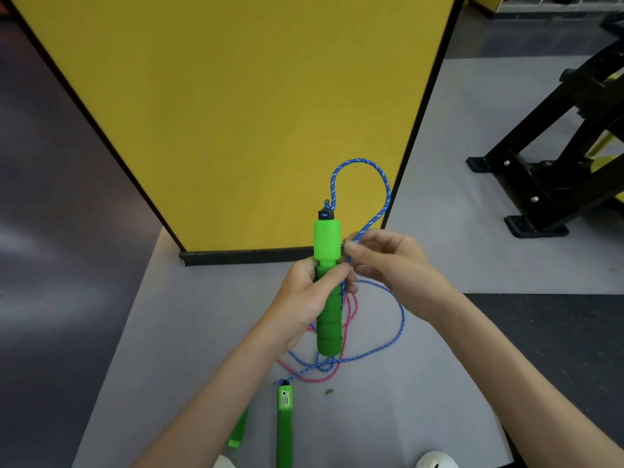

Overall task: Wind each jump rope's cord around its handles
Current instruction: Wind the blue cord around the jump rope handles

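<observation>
While a handle (pixel 327 288) is gripped by the left hand (pixel 305 298), blue cord (pixel 366 184) is pinched at 3 o'clock by right fingers (pixel 353 246); no turns are wound yet.

Even, soft indoor light, no hard shadows.
Straight lines are bent at the edges; the left floor (pixel 50 231) is smeared.

Your left hand (pixel 304 298) grips bright green foam handle (pixel 328 319), black cap (pixel 326 215) on top. Your right hand (pixel 388 261) pinches blue cord with white flecks (pixel 378 177). Pink flecked cord (pixel 317 380) on grey floor mat (pixel 169 332). Yellow panel (pixel 236 113), black-edged.
</observation>
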Tool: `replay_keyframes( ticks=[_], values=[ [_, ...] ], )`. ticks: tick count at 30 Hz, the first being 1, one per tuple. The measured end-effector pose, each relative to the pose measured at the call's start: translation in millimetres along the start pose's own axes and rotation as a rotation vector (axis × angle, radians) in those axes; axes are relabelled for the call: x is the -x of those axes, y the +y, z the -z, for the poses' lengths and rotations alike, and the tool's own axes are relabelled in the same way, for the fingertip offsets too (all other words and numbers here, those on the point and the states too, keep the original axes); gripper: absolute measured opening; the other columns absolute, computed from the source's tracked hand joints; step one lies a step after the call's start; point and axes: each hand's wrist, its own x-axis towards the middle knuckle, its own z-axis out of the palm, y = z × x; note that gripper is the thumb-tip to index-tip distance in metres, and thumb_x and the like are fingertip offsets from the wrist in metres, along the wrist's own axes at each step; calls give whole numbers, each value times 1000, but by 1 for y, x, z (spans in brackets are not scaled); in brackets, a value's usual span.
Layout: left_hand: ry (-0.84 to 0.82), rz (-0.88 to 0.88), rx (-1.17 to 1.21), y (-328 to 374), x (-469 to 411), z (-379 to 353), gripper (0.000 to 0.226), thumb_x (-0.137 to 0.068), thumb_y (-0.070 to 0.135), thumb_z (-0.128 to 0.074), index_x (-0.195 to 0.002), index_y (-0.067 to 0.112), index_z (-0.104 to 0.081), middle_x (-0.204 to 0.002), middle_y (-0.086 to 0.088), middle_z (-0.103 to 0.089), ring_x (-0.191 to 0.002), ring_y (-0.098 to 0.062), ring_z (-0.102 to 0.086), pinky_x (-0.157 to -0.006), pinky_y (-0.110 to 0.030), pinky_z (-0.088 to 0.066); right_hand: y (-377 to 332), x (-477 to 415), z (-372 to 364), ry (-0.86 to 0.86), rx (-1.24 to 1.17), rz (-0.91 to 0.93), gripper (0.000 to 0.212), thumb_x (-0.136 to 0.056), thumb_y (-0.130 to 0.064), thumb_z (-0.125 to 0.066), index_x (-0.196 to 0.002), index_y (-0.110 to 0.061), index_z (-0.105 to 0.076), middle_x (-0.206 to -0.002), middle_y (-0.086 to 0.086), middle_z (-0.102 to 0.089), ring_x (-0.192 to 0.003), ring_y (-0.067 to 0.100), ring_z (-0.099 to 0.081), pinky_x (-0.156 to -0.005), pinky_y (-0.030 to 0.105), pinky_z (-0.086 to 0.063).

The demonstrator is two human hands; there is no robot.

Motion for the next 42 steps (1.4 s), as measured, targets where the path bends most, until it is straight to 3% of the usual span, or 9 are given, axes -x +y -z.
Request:
replay_keyframes(
  ticks=[6, 12, 18, 20, 24, 29, 34, 37, 42],
  values=[
    [-62, 38, -15, 0, 1, 6, 12, -95, 10, -56, -88, 6, -64, -75, 0, -67, -71, -11, -64, -70, -24, -51, -4, 1, 1, 30, 112, 54, 15, -85, -13, -65, -80, 1, -68, -63, 5, -64, -59, 11, -59, -65, 22, -53],
    [-120, 83, -41, -2, 4, 0, 15, -95, 12, -55, -86, 4, -63, -76, -4, -66, -70, -10, -64, -66, -18, -50, -11, -5, 12, 228, -124, 49, 14, -85, -18, -66, -82, -4, -66, -63, 1, -60, -58, 12, -58, -66, 23, -54],
    [-64, 50, -32, -1, 0, 3, 14, -95, 16, -58, -83, 10, -63, -74, 0, -63, -72, -13, -62, -76, -32, -46, -3, 2, 4, -34, 104, 10, 24, -78, -16, -71, -96, 0, -68, -71, 1, -66, -71, 16, -61, -74, 30, -53],
    [-63, 50, -58, -2, 1, 4, 9, -93, 17, -60, -89, 11, -64, -73, 2, -65, -74, -11, -62, -78, -33, -47, -1, 3, 1, -5, 136, 25, 19, -81, -7, -69, -95, 6, -67, -78, 4, -69, -75, 21, -62, -78, 36, -54],
    [-100, 88, -129, -5, 2, 5, 10, -90, 17, -66, -97, 11, -61, -74, 4, -70, -73, -6, -65, -77, -28, -51, -6, 0, 4, 96, 114, 40, 5, -83, -8, -68, -79, -7, -69, -70, 4, -68, -62, 11, -61, -66, 23, -55],
    [-80, 87, -151, -3, 3, 1, 12, -91, 15, -62, -80, 9, -61, -66, -1, -65, -62, -10, -58, -63, -22, -47, -8, -4, 12, 258, -53, 31, 10, -85, -12, -67, -77, -6, -66, -61, -1, -65, -59, 11, -60, -65, 22, -53],
    [-5, 28, -62, -1, -1, 0, 12, -93, 8, -58, -81, 11, -58, -59, -1, -58, -56, -10, -53, -53, -17, -43, -4, -1, 2, 48, 105, -4, 9, -84, -15, -69, -78, -9, -67, -66, 1, -67, -65, 14, -61, -67, 24, -53],
    [-20, 21, -8, -1, -1, 1, 10, -93, 6, -57, -84, 8, -61, -63, -2, -61, -59, -12, -57, -57, -20, -46, -2, 1, -4, -23, 126, -3, 11, -84, -11, -69, -74, -9, -65, -72, 9, -65, -71, 22, -59, -76, 37, -52],
    [-105, 53, -55, -4, -1, 4, 14, -92, 14, -62, -83, 4, -67, -77, -3, -71, -71, -15, -65, -74, -32, -51, -9, -2, 2, 97, 13, 26, 13, -86, -11, -65, -73, -8, -64, -62, 0, -62, -59, 11, -58, -64, 23, -52]
  ],
)
